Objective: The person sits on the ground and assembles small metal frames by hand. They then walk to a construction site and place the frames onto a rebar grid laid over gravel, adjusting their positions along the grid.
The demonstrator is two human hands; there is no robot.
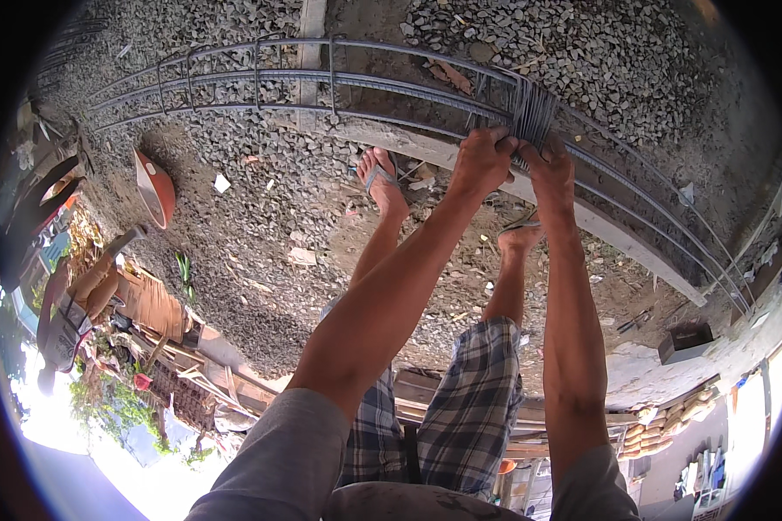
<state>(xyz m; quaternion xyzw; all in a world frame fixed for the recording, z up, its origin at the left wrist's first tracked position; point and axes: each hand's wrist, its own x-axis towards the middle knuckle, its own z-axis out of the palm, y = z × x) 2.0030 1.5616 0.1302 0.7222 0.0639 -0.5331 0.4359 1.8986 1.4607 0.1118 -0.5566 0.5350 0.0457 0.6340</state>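
Note:
A long cage of steel reinforcing bars (382, 81) runs across in front of me, with rectangular stirrups (256, 76) spaced along its left part. At the right of centre, many stirrups are bunched tightly into a stack (534, 106) around the bars. My left hand (480, 162) has its fingers curled at the lower left edge of this stack. Beside it, my right hand (551, 174) is closed on the stack's lower right edge, thumb close to the left thumb. Both hands appear to grip the stirrups; the fingertips are partly hidden.
A timber plank (599, 221) lies under the cage, and another piece (311, 43) crosses beneath it. Gravel (582, 52) covers much of the ground. An orange, curved object (155, 189) lies left. Another person (65, 326) is at the left rim. A dark box (685, 342) sits right.

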